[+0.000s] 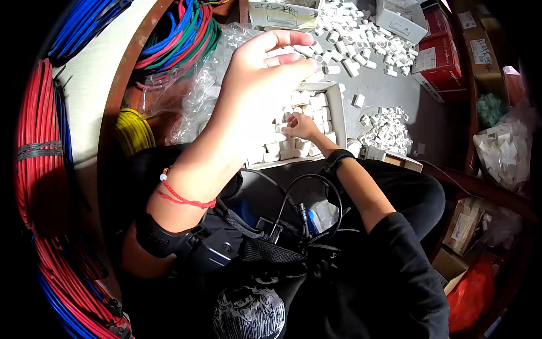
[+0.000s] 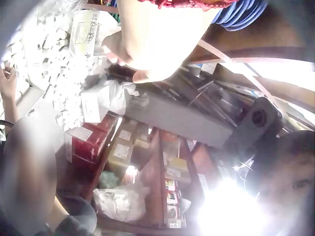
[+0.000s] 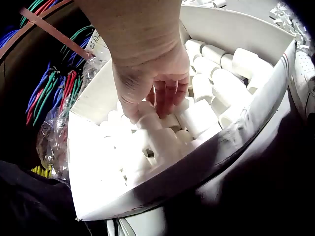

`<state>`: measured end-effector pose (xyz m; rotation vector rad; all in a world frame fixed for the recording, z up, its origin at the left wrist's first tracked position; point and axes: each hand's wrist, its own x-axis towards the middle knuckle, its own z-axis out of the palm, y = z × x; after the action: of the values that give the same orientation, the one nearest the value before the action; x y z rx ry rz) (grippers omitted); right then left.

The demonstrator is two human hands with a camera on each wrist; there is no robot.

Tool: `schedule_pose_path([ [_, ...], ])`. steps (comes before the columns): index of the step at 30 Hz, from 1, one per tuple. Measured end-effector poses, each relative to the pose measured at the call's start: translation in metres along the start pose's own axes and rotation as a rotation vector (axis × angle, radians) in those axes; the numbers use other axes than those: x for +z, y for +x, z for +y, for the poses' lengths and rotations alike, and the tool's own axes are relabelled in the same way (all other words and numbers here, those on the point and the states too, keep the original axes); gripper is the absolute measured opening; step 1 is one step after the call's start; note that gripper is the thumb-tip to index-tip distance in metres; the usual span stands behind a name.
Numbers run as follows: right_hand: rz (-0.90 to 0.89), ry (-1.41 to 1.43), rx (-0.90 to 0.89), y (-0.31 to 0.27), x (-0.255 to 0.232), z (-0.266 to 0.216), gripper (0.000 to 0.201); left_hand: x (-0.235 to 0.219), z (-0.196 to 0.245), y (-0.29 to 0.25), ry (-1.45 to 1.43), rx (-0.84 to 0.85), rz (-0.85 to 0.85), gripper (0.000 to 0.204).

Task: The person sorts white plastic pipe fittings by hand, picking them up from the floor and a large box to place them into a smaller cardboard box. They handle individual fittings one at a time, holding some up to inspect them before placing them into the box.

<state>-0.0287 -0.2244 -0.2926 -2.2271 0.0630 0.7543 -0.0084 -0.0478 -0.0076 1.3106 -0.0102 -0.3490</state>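
A white cardboard box (image 3: 231, 22) in front of the person's lap is filled with short white plastic pipe fittings. The right hand (image 1: 305, 127) reaches down into this box. In the right wrist view, its thumb and fingers pinch one white pipe fitting (image 3: 148, 121) among the others. The left hand (image 1: 254, 70) is raised over the box's left side, nearer the head camera, and hides part of it. Its fingers are loosely bent, with thumb and fingers apart and nothing visible between them. From the left wrist, the same hand (image 2: 157, 49) appears overexposed.
Loose white fittings (image 1: 353, 48) lie heaped on the grey surface beyond the box, with a smaller pile (image 1: 387, 130) to the right. Red cartons (image 1: 440, 65) stand at the far right. Coiled cables (image 1: 42, 141) and clear plastic bags (image 1: 189, 110) are on the left.
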Motion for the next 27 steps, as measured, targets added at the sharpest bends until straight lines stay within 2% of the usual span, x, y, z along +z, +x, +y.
schedule_pose_path([
  [3,-0.003,0.005,-0.016,0.001,0.001,0.002,0.042,0.0,0.001,-0.001,-0.012,0.004,0.0,0.028],
  [7,-0.043,-0.061,-0.096,-0.002,0.0,0.003,0.055,-0.001,0.002,0.0,-0.053,-0.006,0.005,0.03],
  [20,-0.032,-0.207,-0.084,-0.012,-0.004,-0.006,0.084,0.001,0.001,0.003,-0.096,0.025,-0.005,0.033],
  [27,-0.018,-0.245,-0.074,-0.013,-0.004,-0.006,0.084,-0.002,-0.002,0.005,-0.087,0.023,-0.011,0.033],
])
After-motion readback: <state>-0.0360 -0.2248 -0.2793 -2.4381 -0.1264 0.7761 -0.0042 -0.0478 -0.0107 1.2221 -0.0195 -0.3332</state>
